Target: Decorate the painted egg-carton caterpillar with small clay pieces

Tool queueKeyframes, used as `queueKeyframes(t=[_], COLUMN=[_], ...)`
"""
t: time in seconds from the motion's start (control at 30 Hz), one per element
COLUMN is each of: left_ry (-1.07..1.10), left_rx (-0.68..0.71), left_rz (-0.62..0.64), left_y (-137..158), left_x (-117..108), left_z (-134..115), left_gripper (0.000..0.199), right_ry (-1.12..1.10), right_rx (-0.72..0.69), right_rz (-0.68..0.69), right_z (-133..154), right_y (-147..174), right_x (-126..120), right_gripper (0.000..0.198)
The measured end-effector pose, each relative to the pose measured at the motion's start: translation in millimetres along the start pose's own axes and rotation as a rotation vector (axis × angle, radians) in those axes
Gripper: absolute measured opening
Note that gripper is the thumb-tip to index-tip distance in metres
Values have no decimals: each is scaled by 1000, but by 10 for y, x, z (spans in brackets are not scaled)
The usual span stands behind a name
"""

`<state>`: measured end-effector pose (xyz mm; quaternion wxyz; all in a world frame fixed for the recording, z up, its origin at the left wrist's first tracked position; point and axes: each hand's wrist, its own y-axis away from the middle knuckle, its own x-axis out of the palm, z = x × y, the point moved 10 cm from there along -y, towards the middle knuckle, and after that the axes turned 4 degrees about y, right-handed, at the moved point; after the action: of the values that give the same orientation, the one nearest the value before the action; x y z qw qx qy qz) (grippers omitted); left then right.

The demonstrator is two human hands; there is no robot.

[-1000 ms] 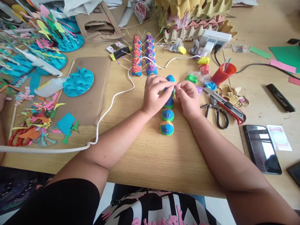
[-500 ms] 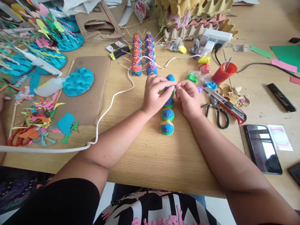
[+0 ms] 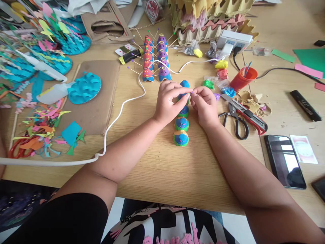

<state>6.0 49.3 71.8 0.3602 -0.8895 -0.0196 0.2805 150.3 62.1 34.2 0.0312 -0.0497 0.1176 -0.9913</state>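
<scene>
Your left hand (image 3: 167, 103) and right hand (image 3: 205, 105), pinched tight on a purple speck (image 3: 192, 92), flank the twelve-to-six blue-green row (image 3: 181, 124).

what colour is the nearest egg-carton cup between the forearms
The cup is blue and green with some orange; best in head view.

Passage over near bench (image 3: 162, 173), between forearms (image 3: 137, 149); painted cups (image 3: 181, 139) block ahead. Cable (image 3: 76, 163) obstructs left side, scissors (image 3: 232, 111) and cutter (image 3: 250, 115) right.
</scene>
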Motion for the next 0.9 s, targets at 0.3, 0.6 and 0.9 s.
queueKeyframes(t=[0.3,0.6,0.9], left_ry=[9,22,-8], left_rx=[7,-5,-28], left_rz=[14,-35,-45], left_y=[2,-1,-7], left_x=[9,-42,-53], left_z=[-20,14,31], left_gripper=[19,22,26], right_ry=[12,19,44], right_rx=[-17,13,2], right_rz=[10,21,29], right_z=[-5,18,15], right_y=[-13,7,4], right_x=[-4,37,49], right_gripper=[46,49,56])
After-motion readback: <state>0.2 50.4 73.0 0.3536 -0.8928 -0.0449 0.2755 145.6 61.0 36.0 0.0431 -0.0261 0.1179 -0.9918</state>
